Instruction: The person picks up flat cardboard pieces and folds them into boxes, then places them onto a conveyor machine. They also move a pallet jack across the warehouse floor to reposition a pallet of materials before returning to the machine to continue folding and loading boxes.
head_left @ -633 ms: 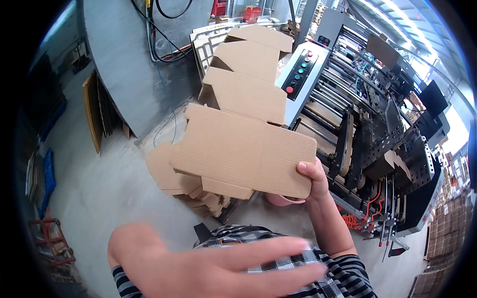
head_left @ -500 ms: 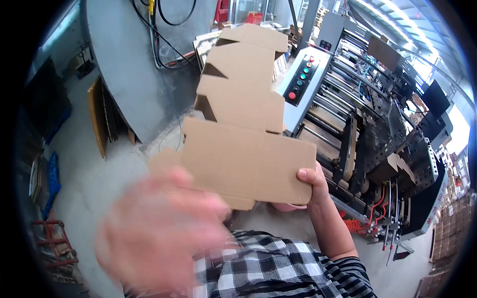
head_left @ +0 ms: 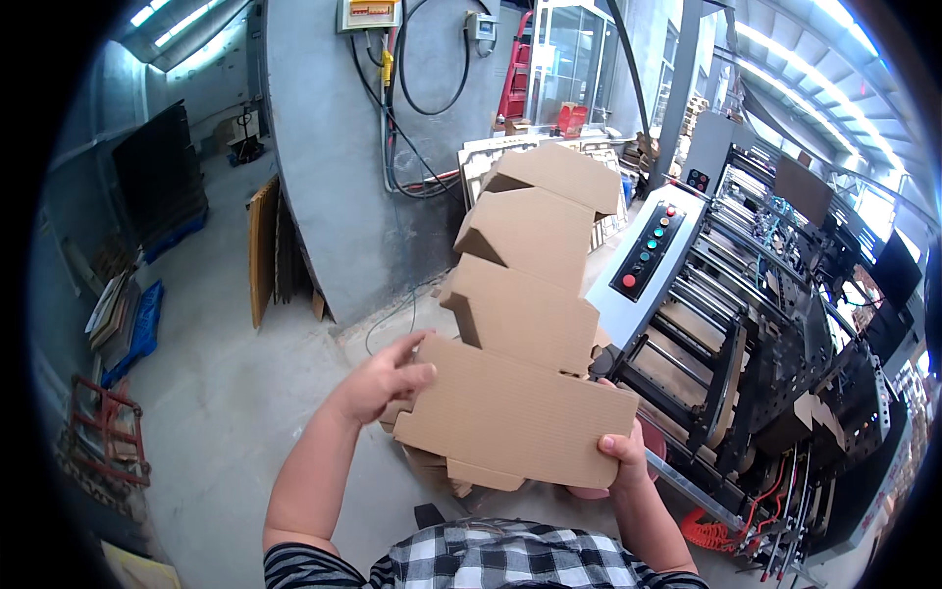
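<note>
A flat, brown die-cut cardboard box blank (head_left: 520, 417) stretches away from me, with creased panels and tabs along its sides. Its far panels bend at the creases, and some side flaps stand partly folded. My right hand (head_left: 630, 459) pinches the near panel's right edge, thumb on top and fingers hidden beneath. At the upper left corner of that panel is my left hand (head_left: 378, 383), its thumb over the face and its index finger along the edge. The other left fingers go out of sight behind the cardboard.
To the right stands a machine with rollers (head_left: 706, 324) and a button panel (head_left: 648, 250). A grey wall (head_left: 324, 147) with cables and an electrical box (head_left: 370, 14) rises ahead. Boards (head_left: 263, 250) lean against it. A red metal frame (head_left: 103, 432) lies at the far left.
My left hand, blurred and in front of the cardboard before, has come to its left corner. The view has tilted up and left, while my right hand keeps hold of the right edge.
</note>
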The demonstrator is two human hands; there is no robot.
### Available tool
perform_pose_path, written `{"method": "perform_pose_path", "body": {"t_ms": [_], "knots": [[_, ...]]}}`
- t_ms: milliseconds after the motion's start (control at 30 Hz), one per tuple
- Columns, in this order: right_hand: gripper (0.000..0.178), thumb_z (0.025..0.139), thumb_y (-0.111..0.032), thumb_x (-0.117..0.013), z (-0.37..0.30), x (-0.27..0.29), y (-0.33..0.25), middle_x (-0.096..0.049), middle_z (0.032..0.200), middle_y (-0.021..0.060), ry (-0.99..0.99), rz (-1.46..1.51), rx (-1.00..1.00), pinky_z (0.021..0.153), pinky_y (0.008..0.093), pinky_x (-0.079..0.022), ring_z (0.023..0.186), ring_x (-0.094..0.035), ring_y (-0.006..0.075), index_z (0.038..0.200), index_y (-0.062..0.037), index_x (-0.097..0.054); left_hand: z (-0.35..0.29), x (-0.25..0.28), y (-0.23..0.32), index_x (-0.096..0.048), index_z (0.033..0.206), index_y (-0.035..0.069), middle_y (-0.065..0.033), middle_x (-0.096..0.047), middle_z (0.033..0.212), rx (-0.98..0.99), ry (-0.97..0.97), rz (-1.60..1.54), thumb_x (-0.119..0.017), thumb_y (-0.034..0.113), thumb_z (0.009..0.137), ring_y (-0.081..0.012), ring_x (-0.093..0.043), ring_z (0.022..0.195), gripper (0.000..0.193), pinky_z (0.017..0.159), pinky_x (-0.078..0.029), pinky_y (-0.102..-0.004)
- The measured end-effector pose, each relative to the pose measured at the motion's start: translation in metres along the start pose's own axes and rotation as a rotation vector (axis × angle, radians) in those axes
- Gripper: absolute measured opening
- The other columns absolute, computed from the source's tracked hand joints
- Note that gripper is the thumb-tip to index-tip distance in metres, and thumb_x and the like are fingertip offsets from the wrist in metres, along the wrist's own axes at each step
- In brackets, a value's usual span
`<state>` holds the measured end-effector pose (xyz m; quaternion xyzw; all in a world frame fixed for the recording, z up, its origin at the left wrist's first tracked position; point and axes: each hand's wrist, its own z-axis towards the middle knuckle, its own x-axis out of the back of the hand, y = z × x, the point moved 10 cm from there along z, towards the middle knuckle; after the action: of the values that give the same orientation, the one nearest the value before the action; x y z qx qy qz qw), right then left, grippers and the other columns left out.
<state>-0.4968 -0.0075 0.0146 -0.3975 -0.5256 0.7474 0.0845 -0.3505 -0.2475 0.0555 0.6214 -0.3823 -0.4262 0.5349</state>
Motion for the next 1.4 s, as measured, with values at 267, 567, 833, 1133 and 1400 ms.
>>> {"method": "perform_pose_path", "body": {"t_ms": [267,567,833,1133,1400], "knots": [[0.096,0.058,-0.019,-0.08,-0.011,0.011,0.002,-0.05,0.12,0.012,-0.045,-0.109,0.064,0.097,0.0356,-0.038,0.112,-0.049,0.0215,0.137,-0.0008,-0.028,0.003,-0.012,-0.009,-0.032,0.134,0.0,-0.0167,-0.05,0.118,-0.06,0.175,0.039,-0.079,0.021,0.066,-0.0241,-0.051,0.107,0.086,0.092,-0.043,-0.0354],[0.095,0.056,-0.015,-0.08,-0.012,-0.022,-0.059,-0.049,0.122,0.0117,-0.045,-0.242,0.13,0.097,0.0352,-0.038,0.113,-0.048,0.0207,0.137,-0.0017,-0.031,0.021,-0.02,-0.008,-0.036,0.132,0.005,-0.0115,-0.054,0.111,-0.238,0.058,-0.195,-0.073,0.01,0.072,-0.019,-0.053,0.104,0.07,0.09,-0.044,-0.0342],[0.096,0.051,-0.012,-0.079,0.018,-0.048,-0.134,-0.057,0.114,0.0106,-0.119,-0.458,0.242,0.096,0.0323,-0.038,0.106,-0.054,0.0193,0.135,0.0011,-0.036,0.053,0.03,0.036,-0.007,0.145,0.01,-0.0154,-0.035,0.135,-0.471,0.024,-0.289,-0.07,0.028,0.079,-0.0212,-0.047,0.112,0.092,0.096,-0.037,-0.0364],[0.097,0.05,-0.014,-0.079,0.044,-0.123,-0.178,-0.055,0.115,0.0085,-0.456,-0.773,0.201,0.097,0.0302,-0.035,0.108,-0.051,0.017,0.135,0.0018,-0.036,0.045,0.125,0.164,-0.03,0.135,0.002,-0.0126,-0.046,0.128,-0.759,-0.042,-0.341,-0.068,0.034,0.077,-0.0214,-0.047,0.118,0.077,0.094,-0.042,-0.0361],[0.096,0.048,-0.022,-0.075,0.094,-0.162,-0.205,-0.055,0.113,0.0058,-0.57,-1.159,0.178,0.095,0.0296,-0.038,0.104,-0.053,0.0159,0.135,-0.0042,-0.04,0.036,0.149,0.112,-0.045,0.123,0.004,-0.0078,-0.055,0.115,-0.724,-0.068,-0.253,-0.058,-0.006,0.069,-0.019,-0.056,0.105,0.057,0.083,-0.05,-0.0319]]}}
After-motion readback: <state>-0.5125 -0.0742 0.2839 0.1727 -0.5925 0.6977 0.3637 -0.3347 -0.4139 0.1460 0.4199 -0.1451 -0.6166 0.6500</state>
